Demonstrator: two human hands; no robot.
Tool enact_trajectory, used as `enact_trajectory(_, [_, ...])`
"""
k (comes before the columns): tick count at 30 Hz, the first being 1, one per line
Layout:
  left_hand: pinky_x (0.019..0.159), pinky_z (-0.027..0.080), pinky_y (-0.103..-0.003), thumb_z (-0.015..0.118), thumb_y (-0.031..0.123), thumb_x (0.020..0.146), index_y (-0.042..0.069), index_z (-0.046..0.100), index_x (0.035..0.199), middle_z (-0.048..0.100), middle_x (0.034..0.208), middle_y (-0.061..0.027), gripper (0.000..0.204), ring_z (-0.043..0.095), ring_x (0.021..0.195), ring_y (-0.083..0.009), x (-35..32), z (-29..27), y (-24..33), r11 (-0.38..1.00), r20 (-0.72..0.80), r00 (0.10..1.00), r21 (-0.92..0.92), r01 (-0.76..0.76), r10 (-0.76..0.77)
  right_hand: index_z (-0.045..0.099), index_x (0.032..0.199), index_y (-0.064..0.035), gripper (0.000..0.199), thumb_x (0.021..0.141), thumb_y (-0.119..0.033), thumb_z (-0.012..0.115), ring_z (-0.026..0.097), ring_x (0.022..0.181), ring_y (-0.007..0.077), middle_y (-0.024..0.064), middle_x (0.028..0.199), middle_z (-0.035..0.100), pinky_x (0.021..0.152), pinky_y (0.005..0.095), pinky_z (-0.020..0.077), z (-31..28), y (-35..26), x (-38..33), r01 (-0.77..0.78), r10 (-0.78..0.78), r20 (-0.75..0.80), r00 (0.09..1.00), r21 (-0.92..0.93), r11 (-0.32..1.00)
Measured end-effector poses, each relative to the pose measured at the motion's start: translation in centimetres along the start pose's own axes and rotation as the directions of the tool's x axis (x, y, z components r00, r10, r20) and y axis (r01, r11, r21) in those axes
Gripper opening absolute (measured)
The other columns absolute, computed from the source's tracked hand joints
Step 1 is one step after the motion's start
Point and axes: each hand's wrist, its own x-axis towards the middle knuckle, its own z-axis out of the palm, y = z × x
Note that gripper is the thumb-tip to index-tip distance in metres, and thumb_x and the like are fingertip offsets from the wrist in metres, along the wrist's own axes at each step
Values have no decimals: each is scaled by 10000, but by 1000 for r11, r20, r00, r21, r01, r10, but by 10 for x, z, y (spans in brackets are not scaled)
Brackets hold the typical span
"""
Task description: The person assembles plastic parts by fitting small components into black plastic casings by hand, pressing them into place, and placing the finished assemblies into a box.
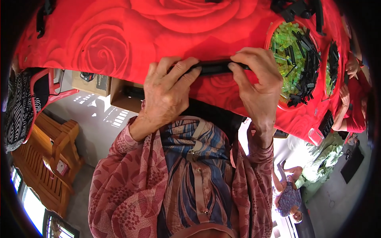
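Observation:
A short black bar-shaped piece [215, 67], perhaps plastic, is held level between my two hands above the red rose-patterned cloth [158, 43]. My left hand [170, 85] pinches its left end between thumb and fingers. At the other end, the thumb and fingertips of my right hand [260, 77] close on it. What exactly the piece is, I cannot make out. Just right of my right hand lies a round red-rimmed tray [274, 28] with many small yellow-green clear pieces [283, 43] and black pieces [303, 81].
A second tray of small pieces [332, 69] stands farther right, near another person's hands [345, 95]. Black parts [295, 10] lie at the far right of the cloth. Below the table's left edge are cardboard boxes [92, 82], a red plastic chair [49, 93] and a wooden bench [43, 162].

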Motion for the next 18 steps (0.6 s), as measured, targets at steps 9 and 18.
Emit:
enact_trajectory(9, [686,443,-337,698,-3,637,40,749,969,694,1142,-22,339,604,947,-219,-1,-7,-21,997,23,997,-35,-70,71,677,890,-38,191,725,-62,769,574,792,291,79,822,642,686,414,481,8,-2,7,23,-7,156,988,-96,995])
enact_trajectory(18, [677,437,-343,692,7,648,39,741,976,688,1143,-25,332,604,955,-223,-2,-5,-21,997,14,996,-12,-82,82,664,846,-46,177,717,-98,773,585,770,291,79,790,626,664,429,479,11,-5,10,-30,55,204,977,-123,992])
